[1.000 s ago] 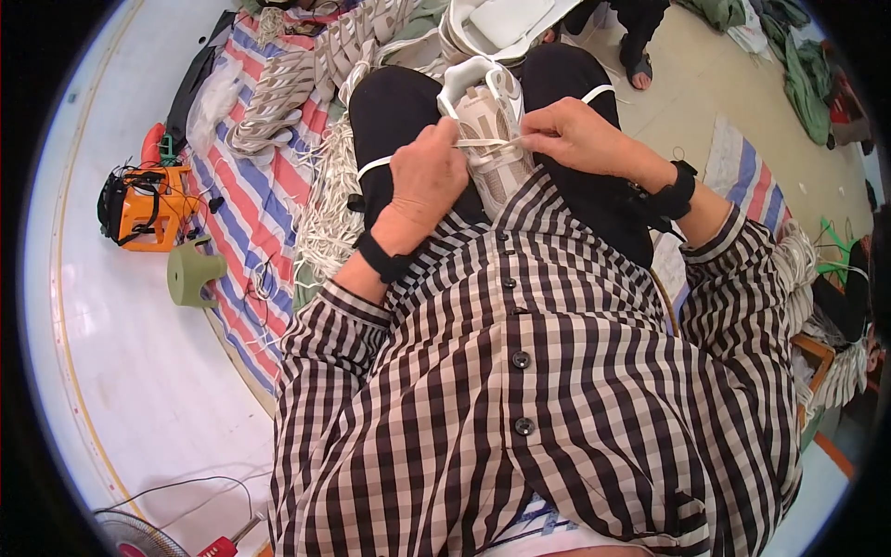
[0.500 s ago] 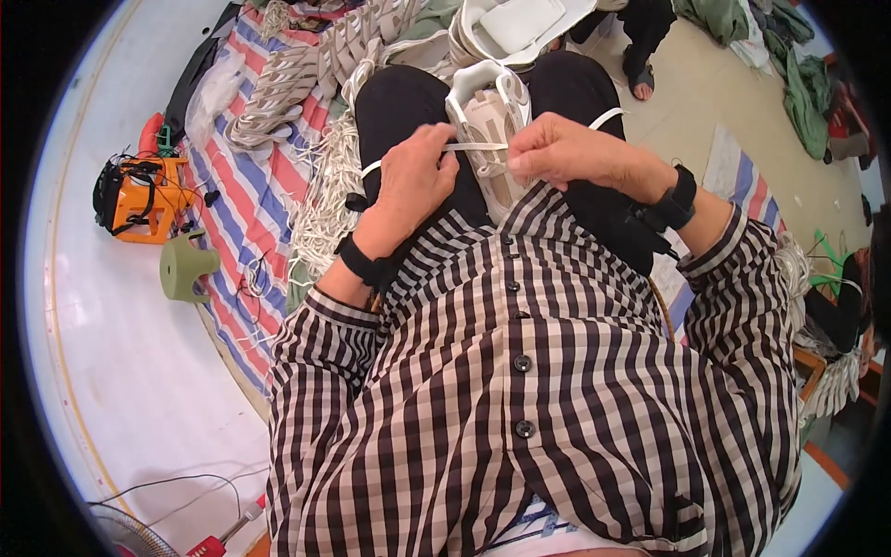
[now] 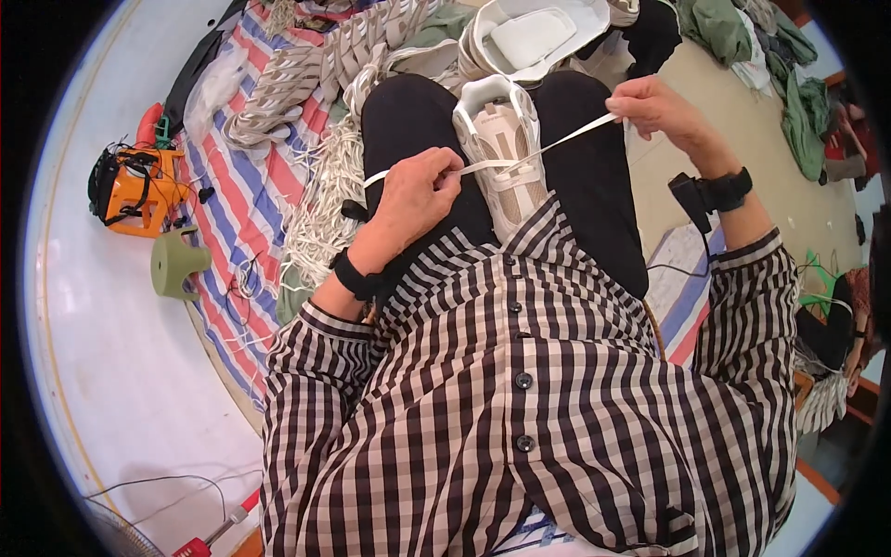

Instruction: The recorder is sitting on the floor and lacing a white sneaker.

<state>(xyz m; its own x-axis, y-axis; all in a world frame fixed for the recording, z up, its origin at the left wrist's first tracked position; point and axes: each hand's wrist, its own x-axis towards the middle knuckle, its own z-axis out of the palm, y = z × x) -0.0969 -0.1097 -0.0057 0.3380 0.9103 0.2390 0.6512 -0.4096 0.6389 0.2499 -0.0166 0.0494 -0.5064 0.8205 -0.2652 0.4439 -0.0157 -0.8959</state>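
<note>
A beige and white shoe upper (image 3: 502, 153) lies between my thighs, its collar pointing away from me. A flat white shoelace (image 3: 562, 141) runs across it and through its lower eyelets. My right hand (image 3: 661, 113), raised out to the right beyond my thigh, pinches one end of the lace, which is stretched taut up to it. Over my left thigh, my left hand (image 3: 419, 191) is closed on the other side of the lace, close to the shoe's left edge. The lace's loose tail shows to the left of that hand.
A heap of white laces (image 3: 327, 200) lies beside my left thigh on a striped sheet (image 3: 246, 204). Beyond my knees are stacked shoe uppers (image 3: 278, 93) and a white tray-like container (image 3: 535, 39). A green stool (image 3: 176, 265) and an orange stool (image 3: 139, 193) stand at left.
My right hand has moved from the shoe outward to the upper right, drawing the lace tight through it. My left hand has stayed nearly in place, shifting slightly down.
</note>
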